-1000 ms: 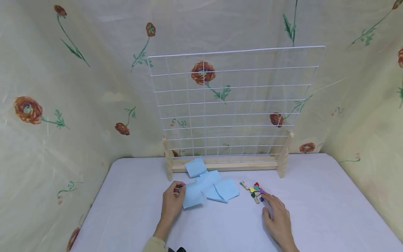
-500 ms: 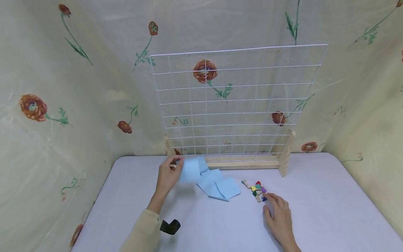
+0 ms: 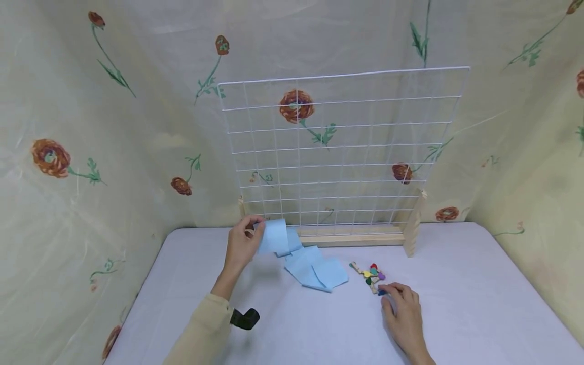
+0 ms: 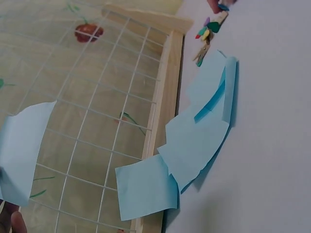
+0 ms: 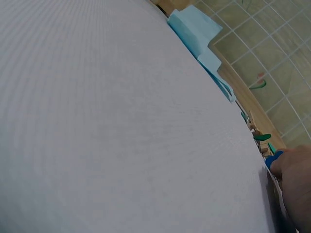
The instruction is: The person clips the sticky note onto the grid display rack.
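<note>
In the head view, my left hand [image 3: 245, 242] pinches a light blue paper sheet [image 3: 275, 236] by its left edge, raised in front of the rack's lower left. That sheet [image 4: 23, 150] shows pale in the left wrist view. Several more blue sheets [image 3: 329, 272] lie overlapping on the table. My right hand [image 3: 403, 317] rests low at the right, with fingertips and thumb around a small clothespin with a blue top [image 3: 382, 292]. Beside it sits a small pile of wooden clothespins [image 3: 368, 274] with coloured tops. The right wrist view shows the blue top [image 5: 273, 159] at my fingertips.
A white wire grid [image 3: 342, 147] stands upright in a wooden base [image 3: 356, 239] at the table's back. Flower-patterned cloth [image 3: 150, 126] hangs behind and on both sides. A white cloth [image 3: 315, 329] covers the table. A black device [image 3: 245, 319] sits at my left wrist.
My left hand has lifted the blue sheet from the table and carried it forward to the grid's lower left. My right hand has drawn back slightly from the pile with the blue-topped clothespin.
</note>
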`<state>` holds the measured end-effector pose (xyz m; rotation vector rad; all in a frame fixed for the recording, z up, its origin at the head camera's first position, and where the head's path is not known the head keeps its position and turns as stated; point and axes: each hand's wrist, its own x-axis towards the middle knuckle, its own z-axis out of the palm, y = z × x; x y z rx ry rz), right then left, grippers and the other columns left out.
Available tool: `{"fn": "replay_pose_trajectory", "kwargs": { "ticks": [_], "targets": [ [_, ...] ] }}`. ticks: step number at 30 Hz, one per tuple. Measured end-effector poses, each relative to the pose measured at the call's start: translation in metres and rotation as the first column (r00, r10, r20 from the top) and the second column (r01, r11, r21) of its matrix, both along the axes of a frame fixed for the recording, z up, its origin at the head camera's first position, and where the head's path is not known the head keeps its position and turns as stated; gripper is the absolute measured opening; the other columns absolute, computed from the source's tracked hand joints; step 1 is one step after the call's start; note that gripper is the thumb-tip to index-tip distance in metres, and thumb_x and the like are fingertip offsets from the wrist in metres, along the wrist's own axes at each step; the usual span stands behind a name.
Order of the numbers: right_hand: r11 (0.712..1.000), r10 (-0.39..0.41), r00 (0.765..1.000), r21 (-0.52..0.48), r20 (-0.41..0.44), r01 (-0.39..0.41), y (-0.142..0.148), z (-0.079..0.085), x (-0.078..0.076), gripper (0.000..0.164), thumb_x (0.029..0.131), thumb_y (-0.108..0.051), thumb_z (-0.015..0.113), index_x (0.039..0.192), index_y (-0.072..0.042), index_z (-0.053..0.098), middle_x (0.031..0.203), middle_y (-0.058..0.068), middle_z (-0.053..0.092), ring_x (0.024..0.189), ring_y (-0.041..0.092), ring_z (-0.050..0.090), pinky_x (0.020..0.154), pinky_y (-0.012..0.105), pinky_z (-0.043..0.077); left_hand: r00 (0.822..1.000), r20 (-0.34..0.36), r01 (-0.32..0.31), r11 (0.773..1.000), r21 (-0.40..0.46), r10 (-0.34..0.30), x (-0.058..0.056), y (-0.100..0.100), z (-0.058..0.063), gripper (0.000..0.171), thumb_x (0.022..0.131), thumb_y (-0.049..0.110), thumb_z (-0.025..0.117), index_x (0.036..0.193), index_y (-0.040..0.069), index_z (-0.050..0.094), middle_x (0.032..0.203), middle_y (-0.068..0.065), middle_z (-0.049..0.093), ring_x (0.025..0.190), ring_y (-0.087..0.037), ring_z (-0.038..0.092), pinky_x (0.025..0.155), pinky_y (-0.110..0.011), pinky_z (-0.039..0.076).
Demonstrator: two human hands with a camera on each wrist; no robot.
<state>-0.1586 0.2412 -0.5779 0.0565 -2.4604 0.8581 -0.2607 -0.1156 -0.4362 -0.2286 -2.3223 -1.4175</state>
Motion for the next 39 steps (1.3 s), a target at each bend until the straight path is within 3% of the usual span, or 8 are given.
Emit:
{"fn": "replay_pose_trajectory", "kwargs": {
  "ticks": [12,23,31,39],
  "targets": [
    [1.0,-0.022,0.999,-0.002,0.025,0.022,-0.003,-0.002,-0.003,0.022,0.079,-0.005,0.072,0.1,-0.007,0.068,0.099,0.014,0.057,0.094,0.031,0.047,0.079,0.041,0.031,1.0,-0.023,-0.002,0.998,-0.056,0.001,-0.007,-0.009,0.015,0.014,0.092,0.016,0.058,0.101,0.01,0.068,0.101,-0.005,0.07,0.091,-0.018,0.063,0.071,-0.026,0.049],
    [0.999,-0.043,0.999,0.023,0.026,0.043,0.0,0.0,0.002,0.02,0.079,-0.005,0.072,0.099,-0.007,0.07,0.097,0.013,0.057,0.093,0.031,0.047,0.077,0.041,0.031,0.995,-0.102,0.003,0.997,-0.081,-0.011,-0.018,-0.018,0.04,0.014,0.092,0.012,0.058,0.102,0.006,0.066,0.104,-0.01,0.067,0.088,-0.022,0.064,0.071,-0.029,0.051],
    [0.999,-0.04,0.996,0.034,0.084,0.037,0.001,0.001,0.001,0.016,0.079,-0.007,0.074,0.094,-0.009,0.07,0.101,0.012,0.057,0.098,0.031,0.047,0.081,0.045,0.032,0.993,-0.118,0.003,0.995,-0.1,-0.015,-0.023,-0.018,0.05,0.014,0.093,0.011,0.057,0.103,0.006,0.066,0.104,-0.01,0.067,0.09,-0.022,0.063,0.074,-0.031,0.052],
    [0.999,-0.043,0.99,0.027,0.132,0.04,0.001,0.002,-0.001,0.023,0.081,-0.012,0.072,0.103,-0.009,0.063,0.103,0.009,0.062,0.099,0.03,0.052,0.079,0.043,0.033,0.989,-0.146,0.018,0.995,-0.099,-0.032,-0.026,-0.014,0.061,0.015,0.093,0.014,0.059,0.102,0.008,0.068,0.105,-0.009,0.068,0.091,-0.022,0.064,0.07,-0.029,0.051]
  ]
}}
